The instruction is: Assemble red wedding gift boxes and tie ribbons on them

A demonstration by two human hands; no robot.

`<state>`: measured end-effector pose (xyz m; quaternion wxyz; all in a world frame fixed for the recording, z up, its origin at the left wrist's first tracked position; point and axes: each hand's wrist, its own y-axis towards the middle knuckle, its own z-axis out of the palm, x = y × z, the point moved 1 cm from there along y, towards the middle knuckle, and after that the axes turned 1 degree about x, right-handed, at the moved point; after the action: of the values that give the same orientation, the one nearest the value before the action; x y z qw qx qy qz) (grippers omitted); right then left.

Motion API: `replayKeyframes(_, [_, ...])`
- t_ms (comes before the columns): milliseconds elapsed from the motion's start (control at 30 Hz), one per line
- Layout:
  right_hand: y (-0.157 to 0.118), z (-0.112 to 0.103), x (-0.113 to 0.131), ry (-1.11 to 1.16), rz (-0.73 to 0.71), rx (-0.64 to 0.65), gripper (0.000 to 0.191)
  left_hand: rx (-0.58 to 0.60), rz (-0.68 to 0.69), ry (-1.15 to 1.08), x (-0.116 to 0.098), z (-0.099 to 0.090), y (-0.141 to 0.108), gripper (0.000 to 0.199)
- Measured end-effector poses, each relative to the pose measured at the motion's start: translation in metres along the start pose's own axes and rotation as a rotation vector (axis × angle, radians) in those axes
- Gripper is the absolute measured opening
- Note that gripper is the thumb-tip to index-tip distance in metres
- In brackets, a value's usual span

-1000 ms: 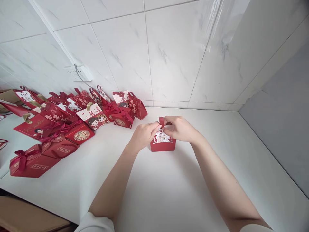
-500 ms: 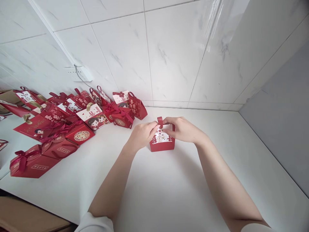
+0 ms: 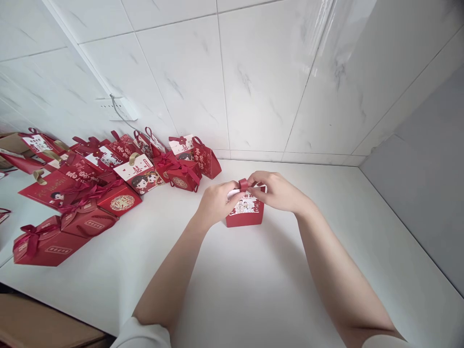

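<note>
A small red gift box [image 3: 244,220] with a white illustrated front stands upright on the white tabletop, a little right of the middle. At its top is a red ribbon loop [image 3: 243,184]. My left hand [image 3: 218,200] has thumb and fingers closed on the box's top edge, left of the loop. From the other side, my right hand [image 3: 276,192] pinches the ribbon loop at its right side, with the fingertips close to the box top. Both hands hide parts of the box's upper corners.
Several finished-looking red gift boxes [image 3: 119,200] with bows and loops crowd the left side of the white table [image 3: 232,290]. A wall socket [image 3: 116,108] with a grey cable is behind them. A brown cardboard box [image 3: 43,321] sits below the table's front left edge.
The ribbon loop sits lower and flatter against the box top than before. My left hand has shifted slightly right, and my right fingertips have come in on the ribbon.
</note>
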<state>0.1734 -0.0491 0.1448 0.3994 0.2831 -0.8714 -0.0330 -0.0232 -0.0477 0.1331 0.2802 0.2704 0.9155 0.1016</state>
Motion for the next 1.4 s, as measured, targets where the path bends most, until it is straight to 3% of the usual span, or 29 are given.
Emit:
replayKeyframes(167, [0.000,0.000,0.000,0.056,0.021,0.021,0.020,0.038,-0.036,-0.063,0.003,-0.005,0.000,0.027])
replayKeyframes(333, [0.000,0.002,-0.001,0.066,0.017,0.037,0.014,0.066,-0.053,-0.062,0.004,-0.009,-0.001,0.025])
replayKeyframes(500, [0.002,0.007,-0.003,0.038,0.013,-0.013,0.014,0.062,-0.107,-0.172,0.006,-0.007,0.000,0.018])
replayKeyframes(633, [0.004,0.010,-0.005,0.041,-0.002,-0.028,0.015,0.041,-0.098,-0.280,0.005,-0.007,0.001,0.016])
replayKeyframes(933, [0.000,0.007,-0.002,0.043,-0.057,0.033,0.015,0.128,-0.061,-0.365,0.010,-0.006,0.000,0.021])
replayKeyframes(1400, [0.001,0.005,-0.004,0.089,-0.056,0.006,0.017,0.184,-0.038,-0.244,0.005,-0.017,0.000,0.022])
